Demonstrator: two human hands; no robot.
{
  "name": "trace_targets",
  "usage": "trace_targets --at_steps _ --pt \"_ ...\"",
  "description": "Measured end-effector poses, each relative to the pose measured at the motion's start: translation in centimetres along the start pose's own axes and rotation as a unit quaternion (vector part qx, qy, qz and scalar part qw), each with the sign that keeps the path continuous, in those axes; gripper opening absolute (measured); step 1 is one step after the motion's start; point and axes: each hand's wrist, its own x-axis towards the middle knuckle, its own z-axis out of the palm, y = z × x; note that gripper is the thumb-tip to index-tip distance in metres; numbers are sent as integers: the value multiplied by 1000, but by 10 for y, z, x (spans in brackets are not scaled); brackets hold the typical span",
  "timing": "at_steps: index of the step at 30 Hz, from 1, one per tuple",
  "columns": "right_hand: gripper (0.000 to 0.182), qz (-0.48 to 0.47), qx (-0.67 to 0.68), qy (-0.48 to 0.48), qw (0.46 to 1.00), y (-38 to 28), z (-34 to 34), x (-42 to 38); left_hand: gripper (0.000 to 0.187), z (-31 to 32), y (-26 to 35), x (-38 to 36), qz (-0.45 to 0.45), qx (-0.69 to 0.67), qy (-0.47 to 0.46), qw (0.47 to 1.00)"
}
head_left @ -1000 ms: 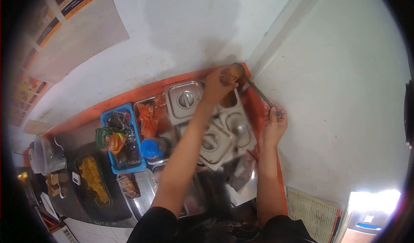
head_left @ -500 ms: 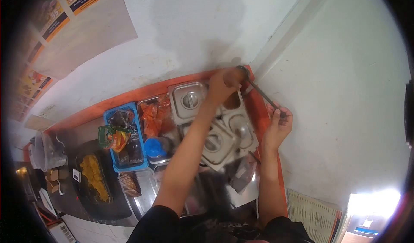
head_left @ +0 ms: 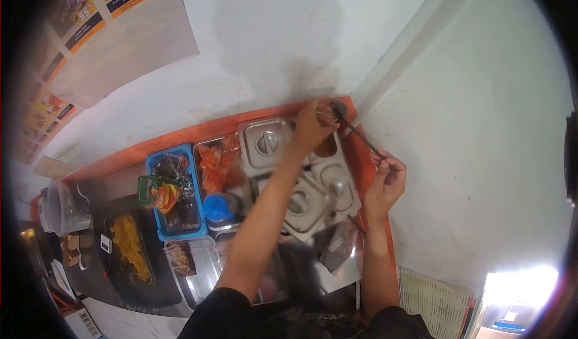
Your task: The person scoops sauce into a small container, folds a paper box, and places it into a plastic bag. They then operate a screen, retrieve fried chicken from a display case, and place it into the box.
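Observation:
My right hand (head_left: 385,185) is closed around the end of the dark handle of a ladle (head_left: 358,133). The ladle slants up and left to its head, by the orange ledge's corner. Beside that head is my left hand (head_left: 314,127), its fingers pinched together at something small and see-through that I cannot make out. Below my left hand an open metal container (head_left: 327,147) shows brown contents, partly hidden by the hand. Lidded steel containers (head_left: 265,144) stand around it, one lid (head_left: 299,202) lying tilted.
Further left are a blue basket (head_left: 155,200) with packets, orange plastic bags (head_left: 212,167), a blue-topped container (head_left: 218,208) and a tray of yellow food (head_left: 129,248). A clear bag (head_left: 340,248) lies near my right forearm. White walls (head_left: 481,146) rise behind the orange ledge (head_left: 223,122).
My left hand has tilted more upright at the ladle's head, and its fingers show more clearly. The ladle's head sits slightly lower in view, still in my right hand's hold.

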Motion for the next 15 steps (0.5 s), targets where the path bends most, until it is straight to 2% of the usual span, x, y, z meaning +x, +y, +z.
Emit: trace_targets --at_steps 4,10,13,15 --pt "13 34 -9 46 998 6 -1 0 66 -2 5 -6 -19 -8 12 1000" --pt "14 54 23 88 994 15 2 -1 62 -16 17 -16 -5 54 -56 997" --pt "14 49 24 79 995 16 2 -2 59 -19 17 -23 33 85 -74 993" --pt "14 47 23 76 996 16 3 -3 59 -19 8 -24 95 145 -82 981"
